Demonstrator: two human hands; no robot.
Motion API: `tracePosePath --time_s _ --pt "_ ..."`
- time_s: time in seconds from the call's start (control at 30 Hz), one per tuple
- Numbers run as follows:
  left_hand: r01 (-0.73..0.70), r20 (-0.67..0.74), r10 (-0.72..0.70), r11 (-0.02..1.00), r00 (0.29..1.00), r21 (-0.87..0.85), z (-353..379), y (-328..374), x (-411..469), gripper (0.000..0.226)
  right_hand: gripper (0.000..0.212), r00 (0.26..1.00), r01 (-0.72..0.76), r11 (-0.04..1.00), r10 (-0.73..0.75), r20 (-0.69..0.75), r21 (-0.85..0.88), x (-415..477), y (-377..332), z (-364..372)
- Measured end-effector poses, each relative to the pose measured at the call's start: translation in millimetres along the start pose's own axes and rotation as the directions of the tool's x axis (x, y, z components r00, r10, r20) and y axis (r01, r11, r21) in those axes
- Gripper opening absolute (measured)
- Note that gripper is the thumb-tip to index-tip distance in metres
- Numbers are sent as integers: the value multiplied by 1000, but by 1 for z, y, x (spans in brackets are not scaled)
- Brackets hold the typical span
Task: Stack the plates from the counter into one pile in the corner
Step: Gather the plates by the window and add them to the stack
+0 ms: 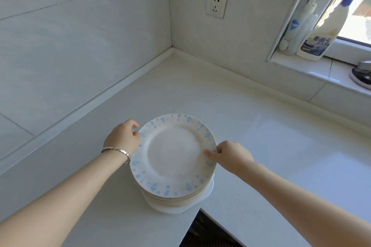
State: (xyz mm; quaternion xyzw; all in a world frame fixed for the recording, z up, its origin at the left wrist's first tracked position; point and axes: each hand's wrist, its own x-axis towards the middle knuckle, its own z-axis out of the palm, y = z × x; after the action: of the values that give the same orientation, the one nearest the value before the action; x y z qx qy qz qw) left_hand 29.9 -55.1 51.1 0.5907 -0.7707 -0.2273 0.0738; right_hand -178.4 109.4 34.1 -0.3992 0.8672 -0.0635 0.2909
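Note:
A pile of several plates (173,154) stands on the white counter (261,146) near its inner front edge. The top plate is white with a blue flower pattern round its rim. My left hand (123,136) grips the pile's left rim, fingers curled under it. On the opposite side, my right hand (230,153) pinches the right rim, thumb on top of the top plate. The lower plates show only as stacked edges at the front. The counter's corner (172,50) lies farther back, where the two tiled walls meet.
A wall socket (216,4) sits above the corner. On the window sill (313,72) at the right stand a cleaner bottle (319,40) and a pump bottle (301,24). A tap part (361,72) shows at the right edge. A dark gap (202,232) opens below the counter's front.

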Motion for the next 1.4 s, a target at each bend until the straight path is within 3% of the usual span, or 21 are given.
tracePosePath --time_s 0.17,0.27,0.43,0.67,0.77,0.93,1.1,1.27,1.4 --pt "-191 -99 209 968 973 160 18 43 -2 32 45 996 16 986 -30 84 164 -3 23 0" --pt "-342 1 343 937 939 73 39 88 -7 32 37 993 -65 970 39 114 233 -10 65 -1" --pt "-553 195 538 833 820 31 93 184 -37 30 16 970 -241 963 233 77 122 -37 177 -11" --pt "-741 442 647 669 621 61 184 317 -125 32 29 802 -585 790 597 -10 185 -112 367 -20" --pt "-770 503 640 633 581 83 224 363 -165 32 19 749 -655 738 663 8 164 -149 440 -25" --pt "-779 572 595 613 565 131 279 430 -225 33 19 621 -766 615 783 -33 186 -206 554 -39" --pt "-759 590 548 625 593 183 322 469 -261 32 16 499 -847 500 865 -55 179 -225 636 -53" --pt "-724 573 506 644 645 246 347 480 -273 30 32 528 -819 517 849 -25 249 -211 681 -56" --pt "-696 556 478 660 680 284 352 478 -269 29 34 644 -719 575 762 64 390 -195 695 -52"
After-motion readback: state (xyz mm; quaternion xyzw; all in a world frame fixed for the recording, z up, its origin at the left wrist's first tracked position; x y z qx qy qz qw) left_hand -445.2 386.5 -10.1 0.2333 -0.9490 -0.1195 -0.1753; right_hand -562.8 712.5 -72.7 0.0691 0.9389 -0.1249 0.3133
